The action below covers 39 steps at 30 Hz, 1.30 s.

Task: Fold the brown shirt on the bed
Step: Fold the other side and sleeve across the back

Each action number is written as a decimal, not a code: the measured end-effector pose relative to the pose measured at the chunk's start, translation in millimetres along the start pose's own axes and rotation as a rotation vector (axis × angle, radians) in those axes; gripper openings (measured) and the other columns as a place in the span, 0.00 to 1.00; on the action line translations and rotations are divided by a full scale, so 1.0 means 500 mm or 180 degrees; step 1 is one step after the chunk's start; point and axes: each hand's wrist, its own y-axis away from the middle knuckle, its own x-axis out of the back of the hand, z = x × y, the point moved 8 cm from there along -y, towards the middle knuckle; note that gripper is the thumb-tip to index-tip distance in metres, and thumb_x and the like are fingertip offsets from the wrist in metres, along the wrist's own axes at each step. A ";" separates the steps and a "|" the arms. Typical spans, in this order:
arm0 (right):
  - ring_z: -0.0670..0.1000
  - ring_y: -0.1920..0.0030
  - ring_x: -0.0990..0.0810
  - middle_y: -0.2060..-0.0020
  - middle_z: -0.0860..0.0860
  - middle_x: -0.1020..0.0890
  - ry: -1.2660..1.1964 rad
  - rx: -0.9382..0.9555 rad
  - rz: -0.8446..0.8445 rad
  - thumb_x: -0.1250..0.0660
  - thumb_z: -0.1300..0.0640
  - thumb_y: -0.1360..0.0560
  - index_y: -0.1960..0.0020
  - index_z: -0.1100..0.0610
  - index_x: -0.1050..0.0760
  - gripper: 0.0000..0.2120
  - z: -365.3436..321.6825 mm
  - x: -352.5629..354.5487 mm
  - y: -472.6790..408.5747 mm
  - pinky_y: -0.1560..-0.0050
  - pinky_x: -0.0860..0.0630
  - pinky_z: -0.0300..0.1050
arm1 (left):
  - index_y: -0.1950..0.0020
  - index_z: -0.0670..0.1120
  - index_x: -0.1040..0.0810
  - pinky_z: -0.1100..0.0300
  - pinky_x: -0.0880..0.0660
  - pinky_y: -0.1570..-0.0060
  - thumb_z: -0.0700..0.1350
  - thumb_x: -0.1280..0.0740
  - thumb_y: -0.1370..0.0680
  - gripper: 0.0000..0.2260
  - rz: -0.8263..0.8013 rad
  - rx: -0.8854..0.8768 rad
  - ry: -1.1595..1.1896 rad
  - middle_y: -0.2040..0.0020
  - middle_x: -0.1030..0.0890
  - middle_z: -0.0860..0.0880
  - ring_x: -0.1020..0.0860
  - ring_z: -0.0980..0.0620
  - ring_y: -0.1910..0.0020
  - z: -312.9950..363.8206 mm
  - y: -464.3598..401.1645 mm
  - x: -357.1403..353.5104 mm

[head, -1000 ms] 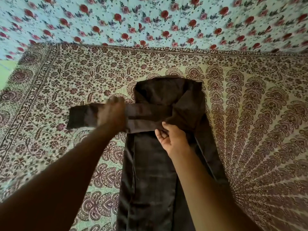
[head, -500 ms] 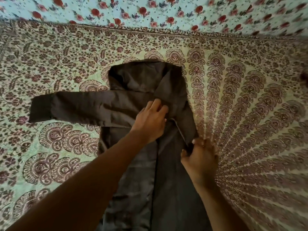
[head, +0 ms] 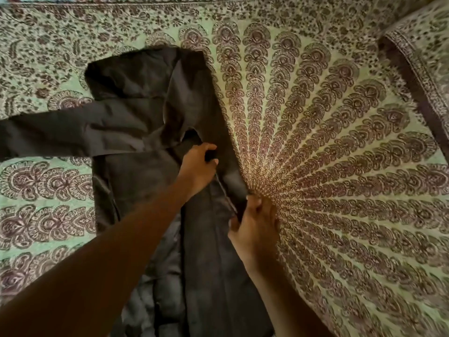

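The brown shirt [head: 145,98] lies lengthwise on the patterned bed cover [head: 340,166], collar end away from me. One sleeve is laid across the body and sticks out to the left edge of view. My left hand [head: 198,166] pinches a fold of the shirt's right side near the armpit. Just below it, my right hand [head: 252,222] grips the same right edge of the shirt. A taut seam runs between the two hands.
The bed cover, with a radial paisley print, fills the view. A folded-over border of it rises at the far right [head: 418,69]. The shirt's lower part is bunched between my forearms.
My left hand moved right, from the laid-over sleeve onto the shirt's right side, and closed on the cloth. My right hand shifted to the shirt's right edge and gripped it. The view moved closer.
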 end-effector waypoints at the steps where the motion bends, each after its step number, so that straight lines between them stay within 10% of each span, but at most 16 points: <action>1: 0.61 0.41 0.26 0.40 0.58 0.27 0.0062 -0.0098 -0.0018 0.29 0.48 0.32 0.35 0.57 0.31 0.29 0.028 -0.003 0.027 0.49 0.24 0.57 | 0.31 0.47 0.23 0.49 0.21 0.39 0.42 0.31 0.20 0.16 -0.0021 0.0014 0.0031 0.37 0.21 0.44 0.19 0.44 0.42 0.002 0.014 -0.009; 12: 0.62 0.41 0.20 0.33 0.60 0.28 -0.0320 -0.0173 -0.0105 0.25 0.59 0.32 0.30 0.54 0.31 0.32 0.163 -0.044 0.242 0.53 0.16 0.56 | 0.44 0.49 0.18 0.44 0.17 0.49 0.39 0.26 0.24 0.10 -0.0353 0.0088 0.0509 0.55 0.22 0.52 0.18 0.50 0.57 -0.053 0.269 -0.171; 17: 0.59 0.50 0.17 0.43 0.59 0.21 -0.0189 0.0647 -0.0049 0.19 0.61 0.47 0.39 0.55 0.24 0.37 0.137 -0.045 0.340 0.59 0.17 0.52 | 0.50 0.49 0.16 0.50 0.17 0.49 0.41 0.26 0.23 0.04 -0.0436 0.0297 0.0550 0.64 0.22 0.55 0.16 0.49 0.59 -0.081 0.380 -0.220; 25: 0.56 0.37 0.24 0.37 0.55 0.25 -0.0712 0.0161 0.0159 0.24 0.56 0.31 0.29 0.53 0.31 0.33 0.220 -0.067 0.386 0.40 0.21 0.57 | 0.38 0.47 0.19 0.46 0.15 0.52 0.38 0.22 0.28 0.20 -0.0098 0.0533 0.0749 0.45 0.16 0.45 0.15 0.47 0.50 -0.109 0.474 -0.230; 39: 0.55 0.55 0.16 0.50 0.55 0.18 -0.0636 0.0433 0.0339 0.23 0.58 0.30 0.40 0.57 0.27 0.22 0.268 -0.063 0.384 0.58 0.15 0.51 | 0.24 0.44 0.32 0.70 0.32 0.40 0.37 0.22 0.29 0.36 -0.0101 0.0033 0.0402 0.30 0.30 0.47 0.28 0.51 0.32 -0.065 0.522 -0.256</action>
